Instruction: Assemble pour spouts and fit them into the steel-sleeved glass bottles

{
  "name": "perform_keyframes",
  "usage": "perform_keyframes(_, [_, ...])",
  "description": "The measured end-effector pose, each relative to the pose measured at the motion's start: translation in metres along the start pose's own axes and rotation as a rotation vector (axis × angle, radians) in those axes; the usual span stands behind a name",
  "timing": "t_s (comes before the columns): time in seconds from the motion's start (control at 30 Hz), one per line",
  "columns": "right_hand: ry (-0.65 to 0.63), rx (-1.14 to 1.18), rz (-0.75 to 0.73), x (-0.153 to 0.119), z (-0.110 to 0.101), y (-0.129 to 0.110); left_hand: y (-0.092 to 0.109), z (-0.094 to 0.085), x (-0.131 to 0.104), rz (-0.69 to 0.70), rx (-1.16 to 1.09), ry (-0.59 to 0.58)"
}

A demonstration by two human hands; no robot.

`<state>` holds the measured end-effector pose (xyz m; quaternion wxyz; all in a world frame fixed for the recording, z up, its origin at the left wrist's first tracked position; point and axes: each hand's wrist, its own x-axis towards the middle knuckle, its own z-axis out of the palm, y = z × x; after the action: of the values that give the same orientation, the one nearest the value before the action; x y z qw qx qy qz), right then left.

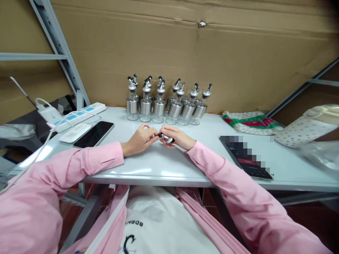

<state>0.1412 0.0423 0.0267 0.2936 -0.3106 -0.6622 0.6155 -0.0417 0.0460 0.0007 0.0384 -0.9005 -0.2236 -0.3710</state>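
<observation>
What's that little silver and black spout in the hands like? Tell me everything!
The spout is small and shiny silver, perhaps metal, with black at both ends. It is tilted nearly sideways over the table, held in the right hand. The left hand is at one black end. Fingers hide some.

A workshop-like nook: metal-framed racking (58,46), cardboard backing (169,53) (slightly torn), pale worktable (148,165).
</observation>
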Motion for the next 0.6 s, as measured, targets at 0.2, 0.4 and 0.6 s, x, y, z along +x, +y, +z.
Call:
perform_keyframes(0.2, [0.013,-0.188,0.008,-0.0023,0.0016,-0.0033,-0.0018,0.0014,-0.0003,-0.084,-0.02,-0.034])
perform_keyframes(0.4, [0.12,-0.225,-0.051,-0.0006,0.0012,0.005,-0.0016,0.0029,-0.0001,-0.102,-0.046,-0.031])
perform_keyframes(0.6, [0.213,-0.354,-0.119,-0.0008,-0.0018,0.0048,0.0011,0.0019,0.0006,-0.141,-0.021,-0.037])
